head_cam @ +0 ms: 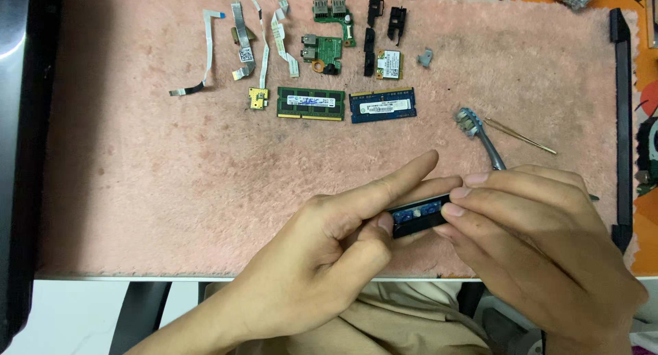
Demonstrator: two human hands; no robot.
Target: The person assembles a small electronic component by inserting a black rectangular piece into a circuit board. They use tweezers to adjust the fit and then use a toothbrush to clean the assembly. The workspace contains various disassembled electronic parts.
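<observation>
My left hand (336, 249) and my right hand (531, 235) meet over the front of a pink fuzzy mat (171, 190). Between them they pinch a small black part with a blue strip (417, 214), the left thumb and forefinger on its left end, the right fingertips on its right end. A toothbrush (476, 132) with a grey handle lies just behind my right hand, its handle running under the fingers.
At the back of the mat lie two memory modules (310, 103) (382, 105), small green circuit boards (327, 48), several white ribbon cables (240, 43), black plastic pieces (384, 26) and thin tweezers (521, 136). A black strip (622, 122) runs along the mat's right edge.
</observation>
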